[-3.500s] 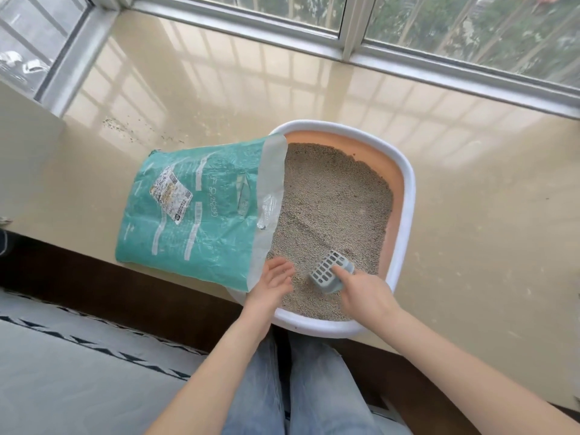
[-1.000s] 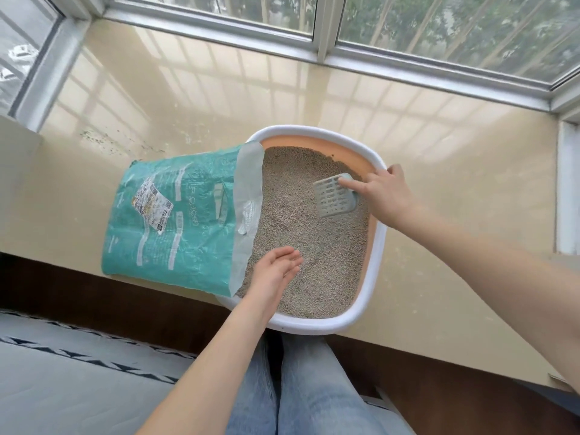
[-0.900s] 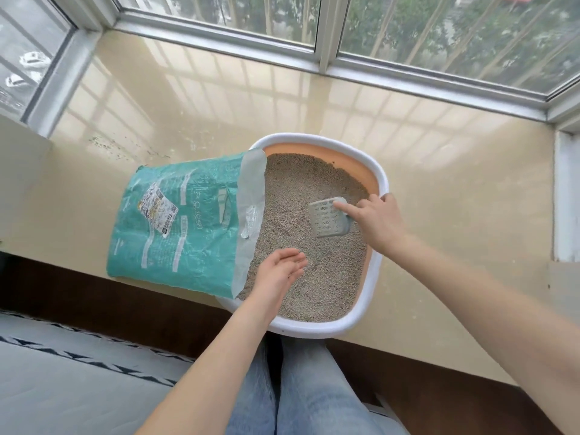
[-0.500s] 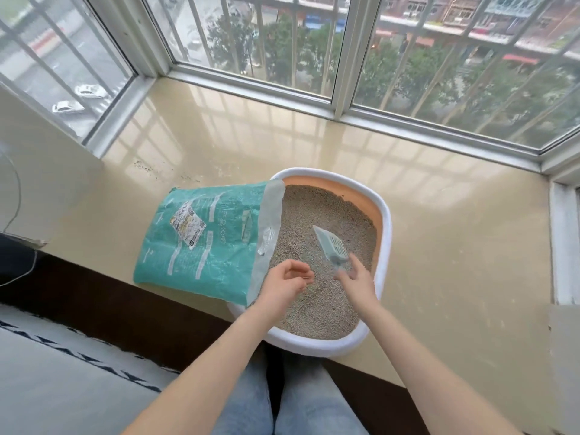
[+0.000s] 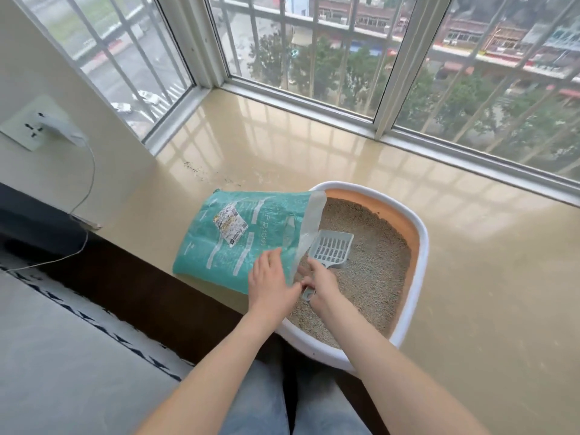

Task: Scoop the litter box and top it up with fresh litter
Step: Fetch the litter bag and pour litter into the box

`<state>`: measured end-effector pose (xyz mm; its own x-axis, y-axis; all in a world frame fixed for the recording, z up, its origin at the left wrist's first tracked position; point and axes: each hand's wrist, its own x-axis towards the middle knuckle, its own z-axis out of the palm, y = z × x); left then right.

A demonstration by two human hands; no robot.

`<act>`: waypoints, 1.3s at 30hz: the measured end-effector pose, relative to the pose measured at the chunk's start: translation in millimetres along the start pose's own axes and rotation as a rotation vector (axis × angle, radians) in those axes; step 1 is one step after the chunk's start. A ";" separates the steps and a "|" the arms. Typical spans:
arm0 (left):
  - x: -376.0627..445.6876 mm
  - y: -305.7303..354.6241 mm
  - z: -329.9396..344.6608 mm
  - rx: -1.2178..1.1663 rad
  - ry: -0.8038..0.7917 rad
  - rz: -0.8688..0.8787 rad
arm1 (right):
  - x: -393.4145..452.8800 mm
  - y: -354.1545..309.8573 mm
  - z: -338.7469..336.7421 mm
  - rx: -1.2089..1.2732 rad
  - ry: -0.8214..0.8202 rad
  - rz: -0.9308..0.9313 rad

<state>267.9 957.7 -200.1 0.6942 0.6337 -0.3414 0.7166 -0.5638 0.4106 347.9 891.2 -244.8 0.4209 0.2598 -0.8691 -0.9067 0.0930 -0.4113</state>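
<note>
Both hands meet at the near left corner of the litter box [image 5: 420, 246]. Her right hand [image 5: 323, 285] is curled round the handle of the grey scoop [image 5: 329, 251], whose slotted blade lies on the litter just beyond her knuckles. Her left hand [image 5: 271, 285] rests flat, fingers spread, on the teal litter bag [image 5: 238, 237], which lies on the window ledge [image 5: 470, 277] with its open mouth over the box's left rim.

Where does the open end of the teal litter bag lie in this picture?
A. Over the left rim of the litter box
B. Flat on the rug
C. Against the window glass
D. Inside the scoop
A: the teal litter bag lies on the sill with its open end over the left rim of the litter box.
</note>
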 end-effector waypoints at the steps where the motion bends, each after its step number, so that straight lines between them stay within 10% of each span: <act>1: -0.1 -2.8 0.3 0.013 -0.025 0.000 | -2.2 -0.1 3.4 -0.004 -0.001 0.000; 17: 20.3 -14.6 -30.7 0.191 0.076 0.097 | -35.4 -12.8 27.2 -0.120 -0.141 0.003; 28: 3.7 -21.3 -156.6 0.128 0.350 0.067 | -25.6 -43.9 -68.6 -1.126 0.246 -0.583; 39: -7.7 1.1 -174.5 0.036 0.370 0.096 | -18.3 -42.0 -81.6 -1.589 0.378 -0.524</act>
<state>251.5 1044.7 -49.5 0.6919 0.7215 0.0279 0.6558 -0.6441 0.3937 380.4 804.1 -234.0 0.8359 0.2694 -0.4783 0.1352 -0.9455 -0.2963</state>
